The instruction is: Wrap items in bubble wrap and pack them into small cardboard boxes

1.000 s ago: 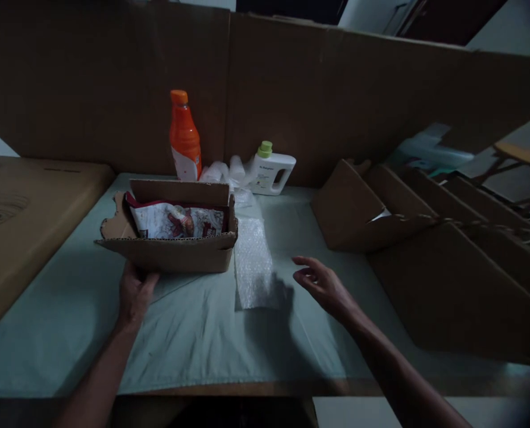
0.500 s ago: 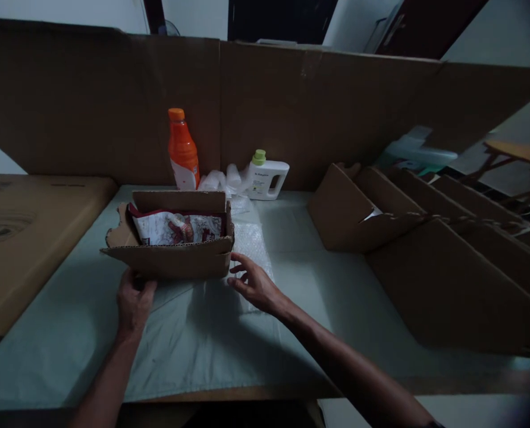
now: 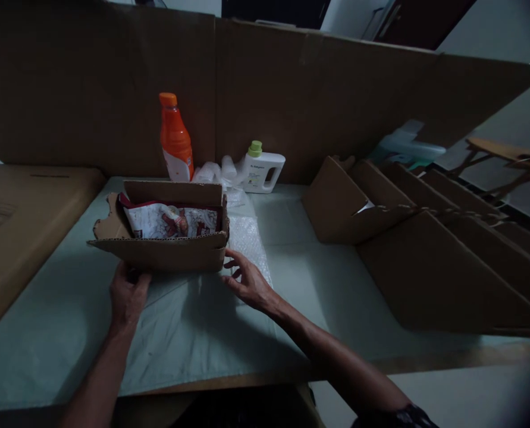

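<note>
In front of me is an open cardboard box [image 3: 182, 254] with ragged cut edges. Inside it lies a red and white printed food pouch [image 3: 171, 221]. My left hand [image 3: 128, 292] is at the box's lower left front, its fingers curled against the bottom edge and partly hidden there. At the lower right corner, my right hand [image 3: 247, 279] has its fingers apart, the fingertips touching or almost touching the cardboard. Just right of the box, a sheet of bubble wrap [image 3: 249, 238] lies flat on the pale green tablecloth [image 3: 291, 267].
Behind the box stand an orange bottle [image 3: 175, 139] and a white jug with a green cap [image 3: 265, 172], with crumpled clear plastic [image 3: 222, 172] between them. Open cardboard bins [image 3: 407, 261] line the right side. A large flat carton [image 3: 28, 232] lies left. A cardboard wall [image 3: 291, 95] closes the back.
The view has shifted a little, so everything sits slightly higher and further left. Both hands keep about the same places at the box.
</note>
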`<move>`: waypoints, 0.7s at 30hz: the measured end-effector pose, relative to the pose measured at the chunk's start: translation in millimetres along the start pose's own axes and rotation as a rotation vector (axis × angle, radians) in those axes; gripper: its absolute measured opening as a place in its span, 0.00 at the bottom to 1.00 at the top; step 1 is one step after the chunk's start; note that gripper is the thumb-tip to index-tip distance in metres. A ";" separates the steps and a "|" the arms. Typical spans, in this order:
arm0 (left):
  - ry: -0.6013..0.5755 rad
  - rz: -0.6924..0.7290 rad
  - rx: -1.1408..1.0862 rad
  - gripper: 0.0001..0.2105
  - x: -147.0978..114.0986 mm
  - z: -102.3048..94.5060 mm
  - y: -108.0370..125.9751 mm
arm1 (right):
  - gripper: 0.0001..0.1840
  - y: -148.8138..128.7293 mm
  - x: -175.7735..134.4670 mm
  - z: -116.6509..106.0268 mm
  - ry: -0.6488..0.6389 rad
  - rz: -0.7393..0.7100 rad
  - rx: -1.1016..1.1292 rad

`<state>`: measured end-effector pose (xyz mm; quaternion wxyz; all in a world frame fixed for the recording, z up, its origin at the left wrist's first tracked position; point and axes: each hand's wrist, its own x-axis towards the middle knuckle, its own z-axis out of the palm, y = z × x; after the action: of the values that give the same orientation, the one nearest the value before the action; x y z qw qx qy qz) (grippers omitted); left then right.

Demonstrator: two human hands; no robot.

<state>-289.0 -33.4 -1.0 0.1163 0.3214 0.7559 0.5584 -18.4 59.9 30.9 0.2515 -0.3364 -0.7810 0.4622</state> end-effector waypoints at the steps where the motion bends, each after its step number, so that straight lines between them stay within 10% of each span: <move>1: -0.002 -0.003 -0.008 0.23 -0.4 -0.3 -0.2 | 0.34 1.1 -3.0 -1.6 0.003 -0.010 -0.017; 10: 0.093 0.057 -0.031 0.31 -3.7 -5.3 -9.6 | 0.22 14.3 -73.2 -54.6 -0.066 -0.143 -0.417; 16: 0.303 0.244 0.060 0.27 -13.3 -17.7 6.8 | 0.19 23.0 -81.7 -47.4 -0.132 -0.220 -0.776; 21: 0.085 0.470 0.170 0.15 -66.7 -27.1 46.8 | 0.11 22.1 -69.1 -41.2 -0.099 -0.262 -0.833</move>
<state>-235.7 -87.3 39.3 -0.0759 0.4732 0.7088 0.5177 61.8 37.9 24.0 0.1130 -0.2847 -0.9479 0.0877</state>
